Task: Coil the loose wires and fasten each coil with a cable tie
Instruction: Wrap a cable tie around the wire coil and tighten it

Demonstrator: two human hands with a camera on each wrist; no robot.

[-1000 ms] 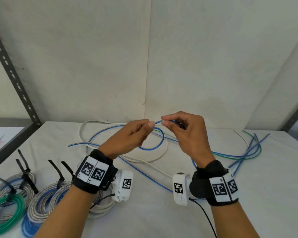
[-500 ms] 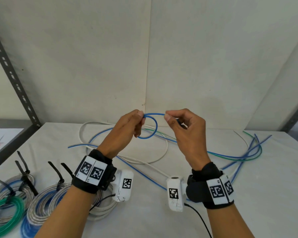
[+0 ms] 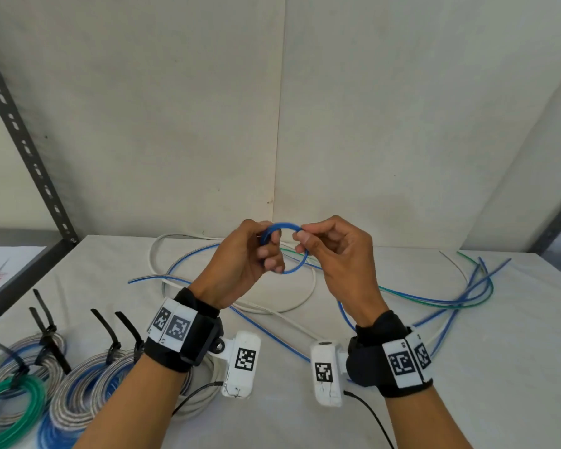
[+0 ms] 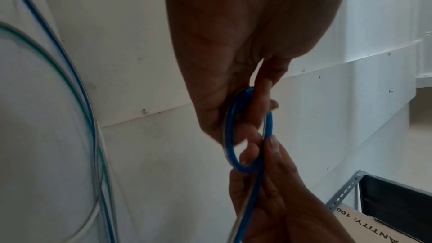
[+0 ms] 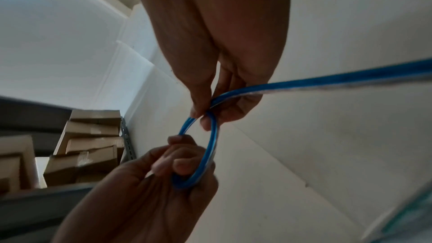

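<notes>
White desk (image 3: pixel 467 400): several tied wire coils (image 3: pixel 78 393) sit left. Both hands, left hand (image 3: pixel 240 264) and right hand (image 3: pixel 340 260), pinch a thin blue wire loop (image 3: pixel 289 251), barely started; loose wires (image 3: pixel 450 296) remain.

White table (image 3: pixel 467 400), tied wire coils (image 3: pixel 78 396), loose wires (image 3: pixel 434 299)

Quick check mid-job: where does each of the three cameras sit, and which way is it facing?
Head: on the head, looking forward and down at the white table; both forearms show.
Left wrist: under the left hand, looking along it towards the wall.
Right wrist: under the right hand, facing brown cardboard boxes.
All three share the small blue wire loop, pinched by both hands.
</notes>
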